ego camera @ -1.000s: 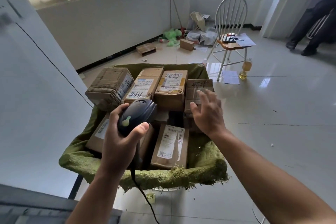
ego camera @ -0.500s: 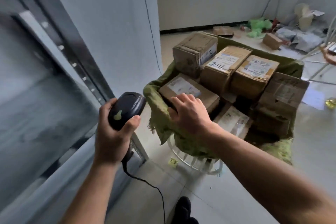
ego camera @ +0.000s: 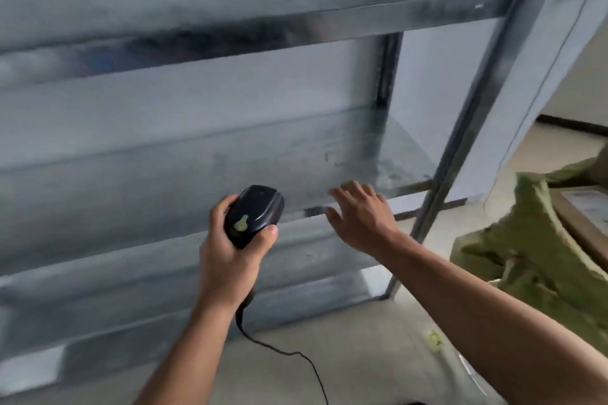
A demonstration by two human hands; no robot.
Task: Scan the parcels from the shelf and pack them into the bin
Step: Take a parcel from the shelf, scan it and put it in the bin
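My left hand (ego camera: 227, 256) grips a black corded barcode scanner (ego camera: 253, 214) with a pale green trigger, held in front of the grey metal shelf (ego camera: 230, 26). My right hand (ego camera: 358, 217) is open with fingers spread, reaching toward the front edge of the shelf's middle level and holding nothing. No parcel shows on the blurred shelf boards. At the right edge sits the bin (ego camera: 526, 240), lined with green cloth, with a brown cardboard parcel (ego camera: 585, 214) partly visible inside it.
The shelf's metal upright (ego camera: 460, 141) slants between the shelf and the bin. The scanner's black cable (ego camera: 296, 355) trails down over the pale tiled floor (ego camera: 362, 355). A white wall stands behind the bin.
The view has swung left from the bin to the shelf. My right hand left the parcels in the bin and now reaches toward the shelf. My left hand still holds the scanner.
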